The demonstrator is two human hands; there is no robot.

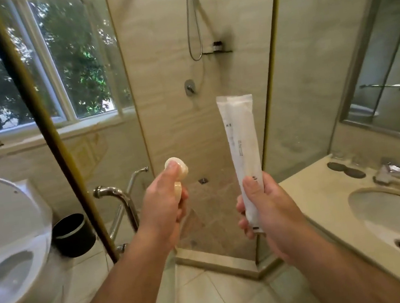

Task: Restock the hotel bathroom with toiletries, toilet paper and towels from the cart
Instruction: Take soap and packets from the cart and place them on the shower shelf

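My left hand grips small round cream-coloured toiletry pieces, one sticking out above my thumb and another lower between the fingers. My right hand holds a long white sealed sachet upright by its lower end. Both hands are raised in front of the open glass shower stall. A small shelf on the shower's back wall carries one small dark-capped item.
An open toilet stands at the left with a black bin beside it. The glass shower door has a chrome handle. A stone counter with a sink, tap and mirror lies at the right.
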